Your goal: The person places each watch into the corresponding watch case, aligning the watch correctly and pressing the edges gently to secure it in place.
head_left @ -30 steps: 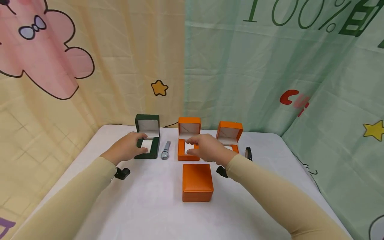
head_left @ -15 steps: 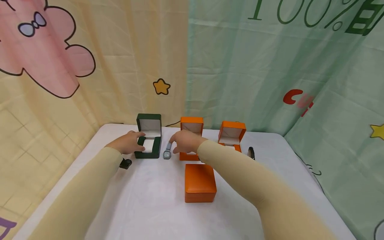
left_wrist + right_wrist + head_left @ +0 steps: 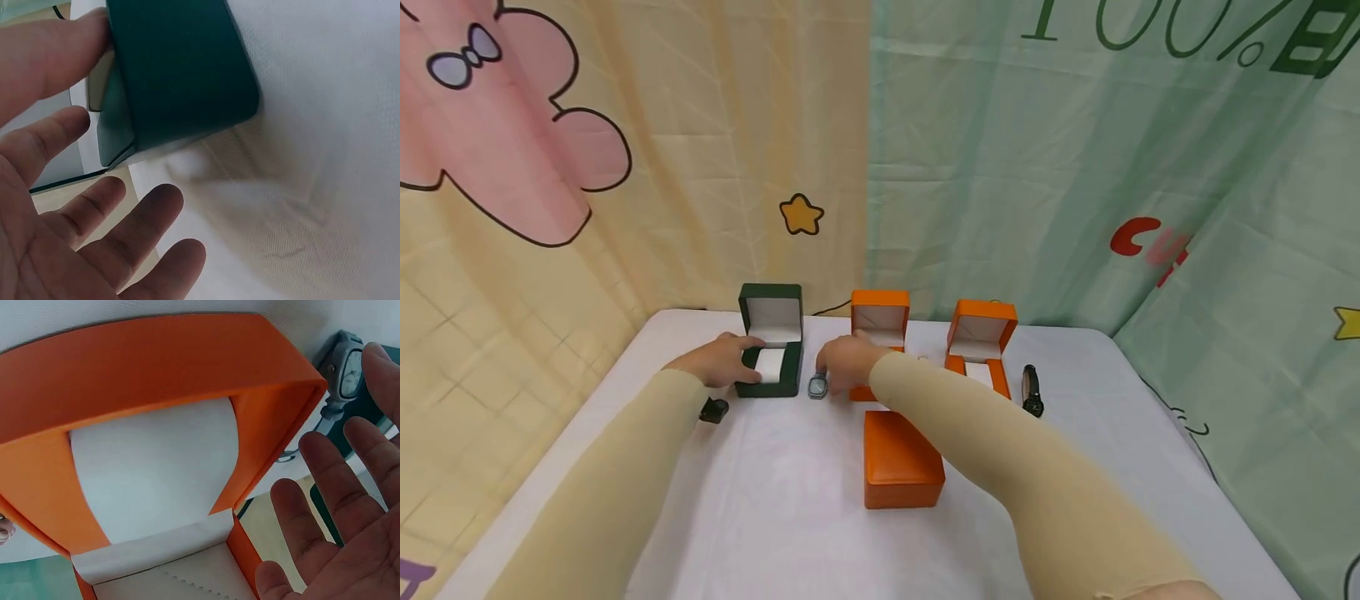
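Note:
My left hand (image 3: 718, 360) is at the left side of an open green watch box (image 3: 791, 371) with a white cushion. In the left wrist view its thumb (image 3: 87, 47) touches the edge of the box wall, and the other fingers are spread loosely. My right hand (image 3: 848, 362) is over a light blue-grey wristwatch (image 3: 817, 387) that lies beside the green box. In the right wrist view its fingers are extended, with the thumb next to the watch case (image 3: 351, 374); whether they touch is unclear. The hand partly hides the middle orange watch box (image 3: 880, 302), which is open.
Another open orange box (image 3: 982, 321) stands to the right, with a black wristwatch (image 3: 1032, 392) beside it. A closed orange box (image 3: 902, 458) sits nearer on the white tablecloth (image 3: 760, 500). Printed curtains (image 3: 955, 167) rise behind the table.
My right hand has moved left from the middle orange box to the blue-grey watch and come down beside it. The left hand has stayed by the green box. The head view has shifted slightly.

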Demonstrator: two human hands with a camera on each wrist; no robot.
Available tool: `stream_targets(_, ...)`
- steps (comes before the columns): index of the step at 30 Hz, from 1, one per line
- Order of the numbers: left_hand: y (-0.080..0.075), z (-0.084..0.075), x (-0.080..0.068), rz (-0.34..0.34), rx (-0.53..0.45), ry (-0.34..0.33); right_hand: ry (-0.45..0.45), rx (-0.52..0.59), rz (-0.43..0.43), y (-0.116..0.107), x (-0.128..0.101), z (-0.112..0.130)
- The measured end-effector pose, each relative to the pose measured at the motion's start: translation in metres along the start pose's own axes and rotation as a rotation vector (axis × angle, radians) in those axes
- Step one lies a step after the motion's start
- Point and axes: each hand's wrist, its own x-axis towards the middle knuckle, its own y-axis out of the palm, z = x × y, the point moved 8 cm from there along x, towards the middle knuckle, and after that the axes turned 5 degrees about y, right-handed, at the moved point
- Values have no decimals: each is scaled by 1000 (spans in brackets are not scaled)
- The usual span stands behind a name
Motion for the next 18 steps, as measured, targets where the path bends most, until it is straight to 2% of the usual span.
stream_targets(10,4,-1,4,34,3,-16,-17,-35,21,7,4,7)
stream_targets(18,1,-2,7,30,-4,-8,-34,-20,26,10,10,9)
